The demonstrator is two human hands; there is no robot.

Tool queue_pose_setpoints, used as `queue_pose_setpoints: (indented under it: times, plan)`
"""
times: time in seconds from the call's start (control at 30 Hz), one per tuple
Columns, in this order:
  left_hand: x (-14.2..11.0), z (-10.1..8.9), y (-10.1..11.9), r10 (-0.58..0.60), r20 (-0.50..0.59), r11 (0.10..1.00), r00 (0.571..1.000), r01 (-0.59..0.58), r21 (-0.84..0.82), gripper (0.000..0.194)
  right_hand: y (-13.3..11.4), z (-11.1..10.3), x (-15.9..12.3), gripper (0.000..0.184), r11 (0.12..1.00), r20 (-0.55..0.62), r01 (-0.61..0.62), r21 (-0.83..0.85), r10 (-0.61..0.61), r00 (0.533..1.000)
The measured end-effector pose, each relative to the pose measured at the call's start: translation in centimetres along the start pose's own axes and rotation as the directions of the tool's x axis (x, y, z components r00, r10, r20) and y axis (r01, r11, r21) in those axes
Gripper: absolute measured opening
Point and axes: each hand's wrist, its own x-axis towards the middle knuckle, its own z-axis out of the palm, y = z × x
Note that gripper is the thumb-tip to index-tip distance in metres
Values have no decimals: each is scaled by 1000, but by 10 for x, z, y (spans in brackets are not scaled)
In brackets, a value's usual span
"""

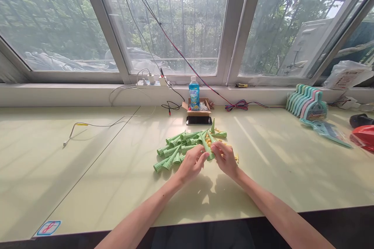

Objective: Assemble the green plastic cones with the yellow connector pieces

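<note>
My left hand [191, 163] is closed at the lower end of a green plastic cone [205, 144], which stands tilted between my two hands. Close beside it, my right hand [226, 159] has its fingertips pinched together near the cone's side. What those fingertips hold, if anything, is hidden. A heap of similar green cones [171, 151] with ribbed wide ends lies left of and behind my hands. Small yellow plastic pieces [236, 158] are spread behind and beside my right hand, partly covered by it.
Behind the heap lie a black phone [199, 120] and a small cardboard box [209, 112], with a bottle of blue liquid [194, 93]. A thin cable [99, 125] runs across the left table. Packaged teal-handled items [306, 103] and a red object [364, 138] are at right.
</note>
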Motion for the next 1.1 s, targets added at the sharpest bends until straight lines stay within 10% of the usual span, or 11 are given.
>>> queue_pose_setpoints:
  times: [0.6, 1.1]
  plan:
    - [-1, -3, -9, 326, 77, 801, 942, -319, 506, 13, 3, -1, -1, 37, 995, 43, -97, 32, 96, 994]
    - [-2, 12, -2, 357, 58, 640, 932, -289, 712, 18, 4, -3, -1, 36, 985, 39, -156, 69, 154, 987]
